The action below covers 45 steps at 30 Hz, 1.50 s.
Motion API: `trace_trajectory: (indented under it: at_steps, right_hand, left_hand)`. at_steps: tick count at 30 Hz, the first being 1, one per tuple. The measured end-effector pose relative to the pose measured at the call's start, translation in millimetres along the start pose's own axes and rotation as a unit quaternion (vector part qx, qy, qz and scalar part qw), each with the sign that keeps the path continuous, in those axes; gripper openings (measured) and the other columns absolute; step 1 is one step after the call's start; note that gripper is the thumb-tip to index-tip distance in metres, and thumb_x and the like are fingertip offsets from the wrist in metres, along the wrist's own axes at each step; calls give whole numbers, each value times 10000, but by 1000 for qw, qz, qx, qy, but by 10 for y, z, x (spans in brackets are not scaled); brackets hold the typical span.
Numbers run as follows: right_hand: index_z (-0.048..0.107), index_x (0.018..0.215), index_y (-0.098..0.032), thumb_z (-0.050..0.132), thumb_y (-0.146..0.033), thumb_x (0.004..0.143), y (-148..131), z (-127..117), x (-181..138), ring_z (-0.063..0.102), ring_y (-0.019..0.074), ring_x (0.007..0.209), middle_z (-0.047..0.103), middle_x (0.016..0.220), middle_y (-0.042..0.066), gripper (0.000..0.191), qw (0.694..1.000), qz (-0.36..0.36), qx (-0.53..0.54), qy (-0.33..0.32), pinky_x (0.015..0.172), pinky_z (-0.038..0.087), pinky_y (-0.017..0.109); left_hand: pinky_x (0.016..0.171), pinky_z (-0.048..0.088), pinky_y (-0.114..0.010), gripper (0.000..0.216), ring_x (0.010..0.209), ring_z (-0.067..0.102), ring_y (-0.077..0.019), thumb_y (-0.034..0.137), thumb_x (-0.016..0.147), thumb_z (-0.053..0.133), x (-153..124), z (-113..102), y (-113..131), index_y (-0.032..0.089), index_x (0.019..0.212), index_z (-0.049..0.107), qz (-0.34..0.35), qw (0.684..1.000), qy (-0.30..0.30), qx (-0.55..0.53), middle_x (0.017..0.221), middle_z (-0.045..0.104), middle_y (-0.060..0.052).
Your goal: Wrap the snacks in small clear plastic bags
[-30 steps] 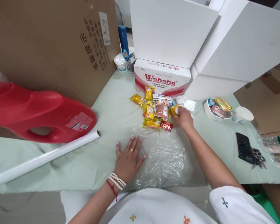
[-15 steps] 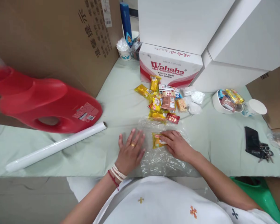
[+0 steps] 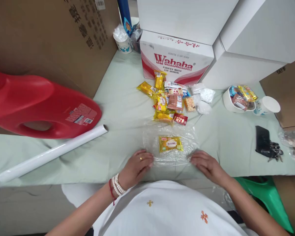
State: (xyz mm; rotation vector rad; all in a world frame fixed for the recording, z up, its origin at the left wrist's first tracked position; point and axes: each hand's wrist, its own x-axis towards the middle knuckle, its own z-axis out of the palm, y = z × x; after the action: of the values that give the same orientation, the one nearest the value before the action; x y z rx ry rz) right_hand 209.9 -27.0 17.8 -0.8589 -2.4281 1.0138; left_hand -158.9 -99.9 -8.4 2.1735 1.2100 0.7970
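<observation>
Left hand (image 3: 137, 165) and right hand (image 3: 205, 164), fingers curled, each pinching near edge of clear plastic film (image 3: 184, 137), apparently to hold it flat on counter (image 3: 123, 108) beneath centred yellow snack packet (image 3: 170, 144).

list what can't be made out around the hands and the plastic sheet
Head view: whether left hand and right hand pinch the plastic sheet or only rest on it; curled fingers hide its edge.
Yellow packet: label print too small to read.
Red jug: spout end cut off by the left edge.
</observation>
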Motion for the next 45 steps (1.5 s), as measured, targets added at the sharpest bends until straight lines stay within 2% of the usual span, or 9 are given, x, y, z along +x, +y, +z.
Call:
trace_trajectory:
  at_steps: [4, 7, 12, 20, 24, 29, 37, 43, 45]
  right_hand:
    - [720, 1096, -241, 478, -406, 1056, 80, -352, 427, 694, 202, 872, 745, 946, 67, 295, 993, 112, 28, -15, 830, 555, 332]
    - [742, 1067, -204, 473, -426, 1031, 207, -496, 767, 669, 225, 827, 741, 921, 77, 351, 983, 171, -64, -21, 782, 536, 342]
    - [672, 1296, -178, 512, -403, 1018, 162, -416, 1299, 565, 331, 1085, 684, 1153, 159, 393, 963, 110, -244, 39, 894, 494, 434]
    - [568, 1419, -134, 645, -211, 908, 104, 89, 1818, 545, 346, 1062, 724, 1070, 163, 522, 951, 119, -282, -30, 908, 427, 437]
    - [730, 1160, -172, 571, -185, 941, 97, 26, 1751, 533, 291, 955, 699, 947, 115, 271, 968, 57, -243, -7, 849, 409, 391]
    - [732, 1240, -258, 497, -182, 1013, -115, 12, 1321, 463, 242, 850, 603, 860, 84, 336, 950, -126, -263, -114, 787, 391, 369]
    - [509, 1519, -374, 435, -14, 961, -38, 150, 856, 520, 236, 992, 561, 1091, 79, 668, 957, -66, -223, -173, 838, 489, 321]
    - [563, 1476, -381, 463, -56, 982, 6, 195, 852, 537, 224, 1025, 546, 1128, 76, 600, 980, -44, -140, -137, 875, 519, 330]
    - [576, 1466, -381, 460, -70, 994, -3, 196, 859, 534, 220, 1031, 541, 1131, 76, 577, 982, -39, -126, -138, 882, 519, 331]
  left_hand:
    - [804, 475, -353, 367, 727, 617, -174, 327, 1056, 369, 329, -127, -67, 209, 790, 595, -144, 988, 40, 41, 730, 653, -20]
    - [782, 456, -371, 366, 767, 599, -212, 368, 1016, 430, 574, -115, -197, 207, 741, 611, -238, 962, 64, 116, 745, 631, -43]
    - [903, 490, -459, 279, 1030, 608, -312, 365, 930, 546, 753, 71, -354, 174, 1070, 693, -305, 929, 148, 146, 1044, 687, -136]
    - [966, 473, -488, 1053, 1124, 624, -333, 287, 739, 752, 846, 195, -295, 94, 1605, 184, -360, 910, 186, 81, 1194, 691, -137]
    - [913, 447, -464, 856, 980, 633, -304, 247, 756, 727, 934, 157, -288, 142, 1529, 374, -403, 900, 148, 78, 902, 701, -47]
    - [881, 423, -437, 213, 922, 585, -273, 152, 747, 638, 942, 176, -276, 230, 939, 686, -390, 906, 133, 97, 755, 626, -27]
    - [1060, 471, -439, 237, 1240, 542, -253, 57, 709, 501, 436, -47, -235, 231, 606, 625, -183, 978, 100, -29, 1008, 659, -71]
    - [1049, 450, -579, 379, 1320, 488, -379, 414, 798, 715, 491, 49, -51, 187, 1100, 678, -332, 921, 172, 112, 1391, 564, -191]
    - [994, 467, -559, 292, 1234, 540, -377, 393, 772, 743, 539, 52, 35, 203, 989, 698, -345, 921, 135, 120, 1265, 645, -161]
